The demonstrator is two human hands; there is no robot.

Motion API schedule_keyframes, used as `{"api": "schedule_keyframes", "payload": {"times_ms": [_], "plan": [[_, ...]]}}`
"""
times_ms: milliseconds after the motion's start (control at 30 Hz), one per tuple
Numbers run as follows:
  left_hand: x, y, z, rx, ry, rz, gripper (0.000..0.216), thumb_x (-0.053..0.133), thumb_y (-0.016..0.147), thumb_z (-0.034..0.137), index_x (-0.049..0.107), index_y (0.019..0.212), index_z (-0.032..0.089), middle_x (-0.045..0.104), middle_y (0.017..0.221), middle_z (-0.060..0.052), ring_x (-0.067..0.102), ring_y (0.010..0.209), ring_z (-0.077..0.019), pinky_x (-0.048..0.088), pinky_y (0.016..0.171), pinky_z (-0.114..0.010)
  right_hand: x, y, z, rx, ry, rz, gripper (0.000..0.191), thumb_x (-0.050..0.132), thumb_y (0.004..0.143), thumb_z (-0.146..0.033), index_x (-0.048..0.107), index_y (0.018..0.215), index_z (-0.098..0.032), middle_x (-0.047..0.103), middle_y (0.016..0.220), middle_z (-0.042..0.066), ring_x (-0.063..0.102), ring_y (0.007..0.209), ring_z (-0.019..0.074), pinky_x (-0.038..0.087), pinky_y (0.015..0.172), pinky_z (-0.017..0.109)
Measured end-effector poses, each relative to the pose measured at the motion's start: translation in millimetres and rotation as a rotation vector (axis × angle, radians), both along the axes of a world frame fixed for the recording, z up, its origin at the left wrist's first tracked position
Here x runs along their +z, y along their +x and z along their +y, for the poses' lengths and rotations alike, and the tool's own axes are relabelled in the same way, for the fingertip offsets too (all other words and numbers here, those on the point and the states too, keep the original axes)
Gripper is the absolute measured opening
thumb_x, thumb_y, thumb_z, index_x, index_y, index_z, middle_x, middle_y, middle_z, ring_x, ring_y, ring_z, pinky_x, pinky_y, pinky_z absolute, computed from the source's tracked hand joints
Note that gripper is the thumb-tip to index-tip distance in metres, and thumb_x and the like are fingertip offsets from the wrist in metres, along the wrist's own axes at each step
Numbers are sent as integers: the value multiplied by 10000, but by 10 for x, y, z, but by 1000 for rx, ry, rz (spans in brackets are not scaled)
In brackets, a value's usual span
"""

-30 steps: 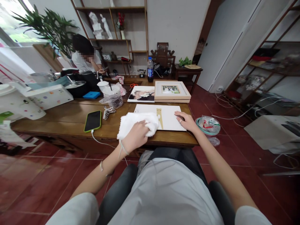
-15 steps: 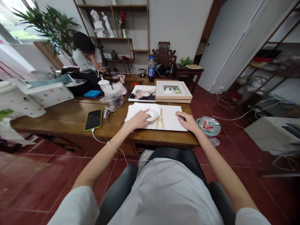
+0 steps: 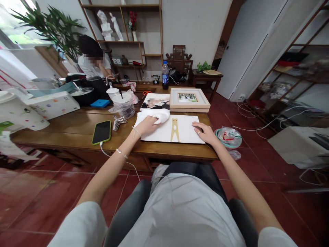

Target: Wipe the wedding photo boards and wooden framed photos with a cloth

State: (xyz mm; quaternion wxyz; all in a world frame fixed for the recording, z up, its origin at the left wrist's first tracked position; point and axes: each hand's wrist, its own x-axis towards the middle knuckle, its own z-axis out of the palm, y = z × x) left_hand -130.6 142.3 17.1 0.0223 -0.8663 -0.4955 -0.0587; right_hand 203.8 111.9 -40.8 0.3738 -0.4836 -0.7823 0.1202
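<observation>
A flat white board (image 3: 188,132) lies near the front edge of the wooden table, with a gold, A-shaped piece (image 3: 175,130) upright along its middle. My left hand (image 3: 147,126) is closed on a bunched white cloth (image 3: 160,116), which rests over the board's upper left part. Part of the cloth trails left behind the fingers. At the board's right edge rests my right hand (image 3: 206,133), fingers stretched over the surface and thumb apart, wearing a ring. Nothing is gripped in it.
Behind the board lie a photo print (image 3: 155,102) and a light wooden picture frame (image 3: 190,99). Left are a charging phone (image 3: 101,132), a bagged drink cup (image 3: 123,103) and a blue box (image 3: 100,103). A bottle (image 3: 165,76) stands behind. Another person (image 3: 94,60) sits far left.
My left hand has slid left across the board with the cloth, uncovering more of the gold piece and the board's middle. My right hand has stayed at the right edge.
</observation>
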Motion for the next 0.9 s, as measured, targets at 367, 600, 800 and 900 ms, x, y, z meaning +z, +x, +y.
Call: {"api": "schedule_keyframes", "payload": {"times_ms": [367,600,800,900], "plan": [[211,-52,-1304,-197,-49,130,188,526,853,96,664,969,148,574,1319,-172,591,1140,-287,466,979,-422,-11,4,19,7,16,-11,291,536,838,-203,710,1071,-209,671,1235,93,592,1204,264,419,1077,476],[69,-125,-708,-322,-85,-86,182,551,875,227,679,977,147,532,1333,-126,493,1250,-266,386,1080,-391,-7,5,15,10,22,-18,284,531,845,-205,712,1065,-203,670,1235,100,602,1191,262,426,1072,473],[-115,-32,53,-252,-46,-161,367,567,868,458,683,834,112,450,1370,-161,420,1299,-309,359,1100,-405,-1,7,4,10,13,-20,292,531,850,-199,708,1083,-198,665,1244,106,596,1199,260,424,1074,468],[-116,78,278,-196,-36,-79,370,488,925,431,672,1000,119,451,1397,-160,410,1323,-307,364,1083,-447,7,5,-3,10,6,-13,293,536,849,-193,709,1083,-217,665,1248,89,591,1205,256,415,1082,471]]}}
